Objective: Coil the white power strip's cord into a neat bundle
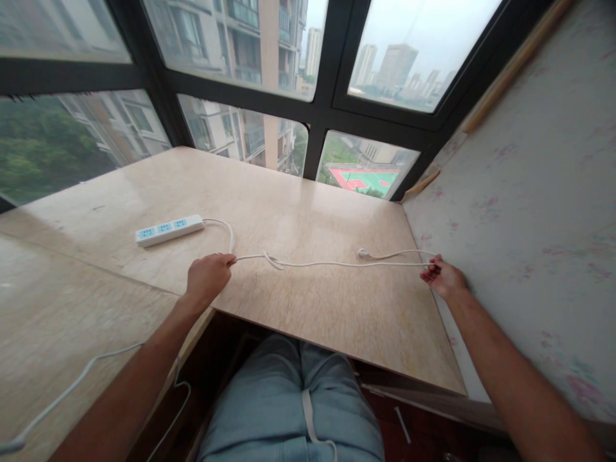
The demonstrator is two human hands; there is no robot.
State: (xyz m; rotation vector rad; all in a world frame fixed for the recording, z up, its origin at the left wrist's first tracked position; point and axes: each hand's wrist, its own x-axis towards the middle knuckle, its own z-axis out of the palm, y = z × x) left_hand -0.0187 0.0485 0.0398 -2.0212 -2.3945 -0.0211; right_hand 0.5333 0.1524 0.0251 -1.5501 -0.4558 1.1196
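A white power strip [169, 231] with blue socket faces lies on the stone sill to the left. Its white cord [327, 264] runs from the strip's right end into my left hand [210, 276], which pinches it. From there the cord stretches rightward, with a loose loop or knot near the left hand, to my right hand [443, 276] beside the wall. My right hand has its fingers closed on the cord, where it doubles back. The white plug [362, 253] at the cord's end rests on the sill, left of my right hand.
The beige stone sill [298, 218] spans the area below dark-framed windows [322, 122]. A flowered wall [520, 212] borders it on the right. Another white cable [81, 375] lies at the lower left and hangs over the front edge. My legs are close below the sill.
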